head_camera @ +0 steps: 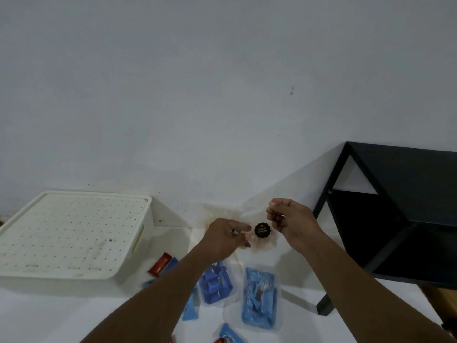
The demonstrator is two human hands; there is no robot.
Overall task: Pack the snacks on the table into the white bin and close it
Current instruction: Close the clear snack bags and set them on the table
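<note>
"White table (74, 315) against a white wall (222, 95), black shelf (408, 169) on the right. Where's the bin?"

"The white bin (148, 256) sits far left, perforated lid (71, 229) on, nearer the left hand (226, 235)."

"And the hands?"

"Both arms reach forward. The left grips and the right hand (289, 219) pinches a clear snack packet (262, 230) between them. Blue packs (259, 297) lie nearer the body."

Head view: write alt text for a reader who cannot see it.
The left hand and right hand pinch a clear packet with a round black label over the white table. The white bin sits at left with its lid on; blue snack packs and a red wrapper lie nearer the person.
</note>
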